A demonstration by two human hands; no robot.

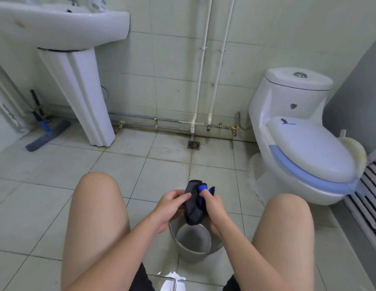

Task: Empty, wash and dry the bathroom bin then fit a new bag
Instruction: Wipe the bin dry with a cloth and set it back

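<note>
A small round metal bin [193, 244] stands on the tiled floor between my knees, its inside bare. Just above its far rim I hold a bunched dark grey bag with blue strips [194, 203]. My left hand [172, 206] pinches the bag's left side with thumb and fingers. My right hand [214, 208] grips its right side, fingers curled round a blue strip. The lower end of the bag hangs over the bin's opening and hides part of the rim.
A white toilet [304, 148] with its lid down stands at the right, a pedestal sink [78, 85] at the left. A floor drain [193, 144] lies ahead near the wall pipes. A blue mop head [48, 135] rests at far left. White paper [172, 281] lies near my feet.
</note>
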